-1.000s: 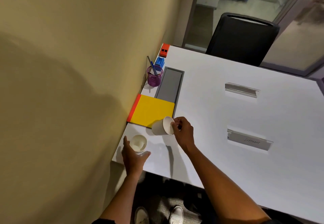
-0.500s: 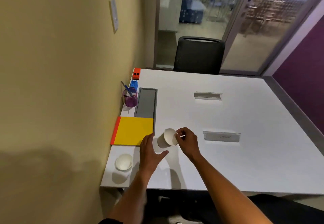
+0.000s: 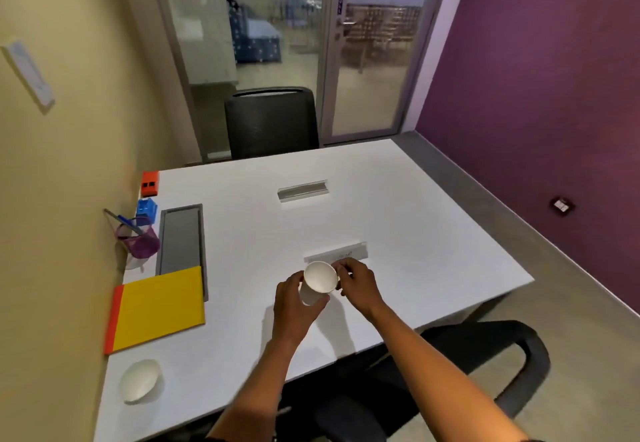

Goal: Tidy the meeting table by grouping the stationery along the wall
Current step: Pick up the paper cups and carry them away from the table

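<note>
In the head view, the left hand wraps its grip round a white paper cup above the white surface while the right hand pinches its rim, so next it probably goes left beside the second white cup near the yellow wall.

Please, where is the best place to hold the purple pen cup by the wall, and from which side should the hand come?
Probably grip the purple pen cup around its lower body, coming from the right: the wall blocks its left, and pens lean out of the open top, so a grasp from above looks awkward.
</note>
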### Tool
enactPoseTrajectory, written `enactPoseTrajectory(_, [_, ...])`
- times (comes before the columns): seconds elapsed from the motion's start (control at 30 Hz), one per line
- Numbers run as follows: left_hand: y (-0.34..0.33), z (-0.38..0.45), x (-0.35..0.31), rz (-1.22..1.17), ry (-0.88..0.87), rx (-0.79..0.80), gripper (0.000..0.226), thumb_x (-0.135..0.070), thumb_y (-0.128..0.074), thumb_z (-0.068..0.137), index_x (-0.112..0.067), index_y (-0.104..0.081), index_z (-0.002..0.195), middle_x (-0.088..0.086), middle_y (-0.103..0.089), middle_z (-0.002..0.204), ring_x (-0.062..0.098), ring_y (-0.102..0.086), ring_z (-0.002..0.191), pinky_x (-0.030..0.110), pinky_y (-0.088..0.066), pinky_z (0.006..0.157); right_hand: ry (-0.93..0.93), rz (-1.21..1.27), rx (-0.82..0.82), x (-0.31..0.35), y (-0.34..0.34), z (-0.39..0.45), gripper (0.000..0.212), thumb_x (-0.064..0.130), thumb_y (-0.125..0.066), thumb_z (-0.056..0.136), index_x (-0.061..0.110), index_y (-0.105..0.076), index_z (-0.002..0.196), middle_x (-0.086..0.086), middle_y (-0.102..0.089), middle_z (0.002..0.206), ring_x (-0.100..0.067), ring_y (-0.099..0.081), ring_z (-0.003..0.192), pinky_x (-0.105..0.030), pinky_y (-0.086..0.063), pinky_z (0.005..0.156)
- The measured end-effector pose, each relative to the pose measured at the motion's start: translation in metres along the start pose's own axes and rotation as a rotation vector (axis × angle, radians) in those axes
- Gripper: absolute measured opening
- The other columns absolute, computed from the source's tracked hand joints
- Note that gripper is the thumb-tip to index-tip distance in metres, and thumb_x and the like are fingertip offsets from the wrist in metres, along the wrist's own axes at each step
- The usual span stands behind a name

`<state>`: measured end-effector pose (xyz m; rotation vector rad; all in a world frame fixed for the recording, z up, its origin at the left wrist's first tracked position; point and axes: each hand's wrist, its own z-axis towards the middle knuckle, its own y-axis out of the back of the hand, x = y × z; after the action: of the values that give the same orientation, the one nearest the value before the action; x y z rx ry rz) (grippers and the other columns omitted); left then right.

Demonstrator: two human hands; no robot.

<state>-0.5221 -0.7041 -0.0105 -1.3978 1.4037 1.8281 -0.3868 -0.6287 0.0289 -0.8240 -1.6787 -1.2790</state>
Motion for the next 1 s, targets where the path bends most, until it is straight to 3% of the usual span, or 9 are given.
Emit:
enactPoseTrajectory(0.13, [-0.057, -0.005, -0.044, -0.019, -0.034, 0.038, 0.066, -0.039, -0.084, 0.065, -0.026, -0.056, 0.122, -0.005, -0.06, 0.114, 0.014, -0.054, 0.107, 0.021, -0.039, 0.077, -0.011, -0.013, -0.023, -0.029, 0.07, 0.001, 0.026, 0.007, -0.046, 0.093, 0.012, -0.067, 0.108, -0.001, -0.069, 0.097, -0.014, -0.065, 0.077, -0.022, -0.051, 0.07])
enactPoseTrajectory(0.27, [-0.123, -0.017, -0.087, -0.09, -0.057, 0.052, 0.06, -0.04, -0.084, 0.065, -0.028, -0.058, 0.117, -0.009, -0.063, 0.108, 0.013, -0.058, 0.101, 0.017, -0.041, 0.074, -0.001, -0.062, -0.028, -0.061, 0.146, 0.001, 0.039, -0.003, -0.048, 0.085, 0.015, -0.067, 0.114, 0.005, -0.069, 0.101, -0.007, -0.063, 0.091, -0.011, -0.047, 0.078])
enactPoseTrajectory(0.57, [-0.258, -0.029, -0.17, -0.128, -0.107, 0.149, 0.062, -0.037, -0.085, 0.068, -0.02, -0.057, 0.121, -0.002, -0.066, 0.114, 0.013, -0.06, 0.101, 0.025, -0.045, 0.078, -0.027, 0.069, 0.016, -0.118, 0.301, -0.007, 0.044, 0.03, -0.075, 0.08, 0.025, -0.063, 0.123, 0.013, -0.066, 0.114, -0.002, -0.064, 0.098, -0.013, -0.05, 0.077])
enactPoseTrajectory(0.83, [-0.349, -0.036, -0.219, -0.085, -0.181, 0.32, 0.066, -0.04, -0.084, 0.067, -0.022, -0.056, 0.123, -0.005, -0.065, 0.116, 0.01, -0.06, 0.099, 0.011, -0.042, 0.069, -0.068, 0.233, -0.097, -0.161, 0.39, -0.018, 0.048, 0.024, -0.077, 0.078, 0.021, -0.064, 0.124, 0.007, -0.067, 0.118, -0.01, -0.068, 0.101, -0.026, -0.053, 0.093])
enactPoseTrajectory(1.0, [-0.405, -0.029, -0.239, -0.039, -0.228, 0.393, 0.063, -0.035, -0.084, 0.069, -0.023, -0.056, 0.124, -0.003, -0.065, 0.119, 0.011, -0.059, 0.099, 0.01, -0.041, 0.072, -0.096, 0.24, -0.218, -0.183, 0.428, -0.01, 0.059, 0.027, -0.084, 0.073, 0.021, -0.061, 0.126, 0.005, -0.065, 0.118, -0.019, -0.065, 0.102, -0.032, -0.056, 0.088])
